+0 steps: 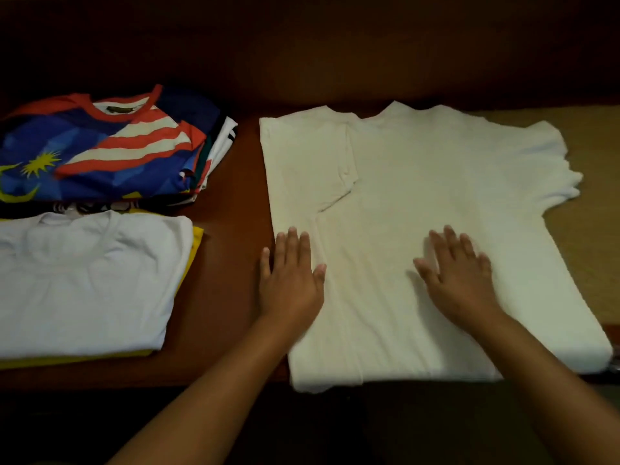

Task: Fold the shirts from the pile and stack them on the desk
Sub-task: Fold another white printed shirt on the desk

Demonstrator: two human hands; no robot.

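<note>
A white T-shirt (419,203) lies flat on the dark wooden desk (231,263), its left side and sleeve folded inward over the body. My left hand (292,280) rests flat with straight fingers on the folded left edge. My right hand (459,273) presses flat on the shirt's middle, fingers spread. At the near left sits a folded white shirt (87,283) on top of a yellow one (196,250). Behind it is a pile of shirts (100,149), the top one blue with red and white stripes and a yellow star.
The desk's near edge runs just below the white shirt's hem. A lighter tan surface (590,169) lies under the shirt's right sleeve. A dark wooden wall (335,45) rises behind the desk. Bare wood shows between the stacks and the spread shirt.
</note>
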